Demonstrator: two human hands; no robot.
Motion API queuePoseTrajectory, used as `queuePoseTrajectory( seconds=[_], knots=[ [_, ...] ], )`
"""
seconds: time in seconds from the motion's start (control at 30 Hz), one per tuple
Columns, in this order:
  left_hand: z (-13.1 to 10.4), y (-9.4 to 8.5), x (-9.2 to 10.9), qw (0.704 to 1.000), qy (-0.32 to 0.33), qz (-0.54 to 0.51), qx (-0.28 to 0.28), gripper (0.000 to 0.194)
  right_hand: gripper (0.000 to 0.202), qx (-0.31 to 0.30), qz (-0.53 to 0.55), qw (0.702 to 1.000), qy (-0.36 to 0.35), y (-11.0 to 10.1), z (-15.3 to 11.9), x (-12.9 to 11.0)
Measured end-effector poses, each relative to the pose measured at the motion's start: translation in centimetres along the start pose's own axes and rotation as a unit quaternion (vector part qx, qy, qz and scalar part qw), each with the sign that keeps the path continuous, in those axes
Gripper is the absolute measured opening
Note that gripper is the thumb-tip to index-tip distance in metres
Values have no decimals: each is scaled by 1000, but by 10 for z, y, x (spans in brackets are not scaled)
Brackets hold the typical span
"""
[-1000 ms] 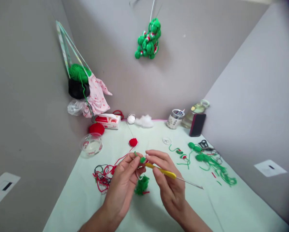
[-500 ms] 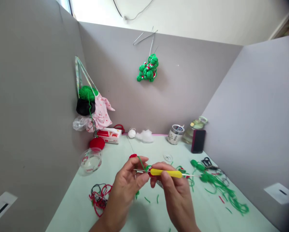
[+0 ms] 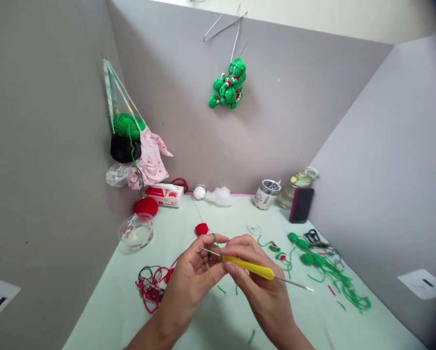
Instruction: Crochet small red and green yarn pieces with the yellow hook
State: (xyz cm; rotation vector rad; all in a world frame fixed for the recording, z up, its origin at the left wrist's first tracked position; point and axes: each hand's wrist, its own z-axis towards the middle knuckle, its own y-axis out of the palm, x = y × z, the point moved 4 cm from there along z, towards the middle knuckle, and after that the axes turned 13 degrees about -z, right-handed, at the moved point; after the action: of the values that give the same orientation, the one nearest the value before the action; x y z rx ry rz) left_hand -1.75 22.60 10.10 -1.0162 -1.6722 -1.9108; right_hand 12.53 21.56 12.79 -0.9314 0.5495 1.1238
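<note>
Right fingers (image 3: 241,250) clamp the yellow-handled crochet hook (image 3: 252,268) (axis ten-to-four o'clock); green yarn (image 3: 216,241) crosses left fingers (image 3: 203,241) at ten, grip hidden.

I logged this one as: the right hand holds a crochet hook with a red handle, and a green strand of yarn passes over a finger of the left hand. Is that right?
Not quite: the head view shows that the crochet hook in the right hand has a yellow handle. The green strand of yarn does pass over a finger of the left hand.
</note>
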Motion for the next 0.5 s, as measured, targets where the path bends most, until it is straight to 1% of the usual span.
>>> queuePoseTrajectory(
  seconds=[0.07, 0.1, 0.13, 0.17, 0.2, 0.27, 0.33, 0.37, 0.43, 0.5],
  knots=[
    [2, 0, 3, 1000, 1, 17, -14, 30, 10, -16, 43, 998, 44, -2, 1, 3],
    [3, -1, 5, 999, 0, 30, -27, 27, 5, -21, 84, 994, 71, -5, 2, 5],
    [4, -4, 8, 998, -4, 46, -43, 24, 4, -21, 134, 986, 97, -9, 3, 6],
    [5, -8, 12, 996, -8, 66, -57, 22, 10, -13, 187, 975, 119, -15, 4, 7],
    [6, -14, 15, 993, -23, 98, -60, 18, 16, 3, 236, 962, 136, -24, 6, 8],
    [9, -28, 26, 983, -28, 172, -54, 13, 24, 43, 282, 946, 153, -45, 7, 8],
    [12, -36, 32, 966, -49, 240, -84, 9, 26, 91, 288, 940, 157, -68, 6, 7],
    [13, -38, 33, 957, -56, 264, -102, 9, 25, 113, 300, 935, 155, -77, 5, 6],
    [15, -36, 26, 939, -73, 306, -139, 15, 26, 137, 343, 917, 153, -89, 3, 3],
    [18, -31, 7, 922, -77, 340, -170, 29, 28, 140, 388, 899, 149, -91, 1, -2]
  ],
)
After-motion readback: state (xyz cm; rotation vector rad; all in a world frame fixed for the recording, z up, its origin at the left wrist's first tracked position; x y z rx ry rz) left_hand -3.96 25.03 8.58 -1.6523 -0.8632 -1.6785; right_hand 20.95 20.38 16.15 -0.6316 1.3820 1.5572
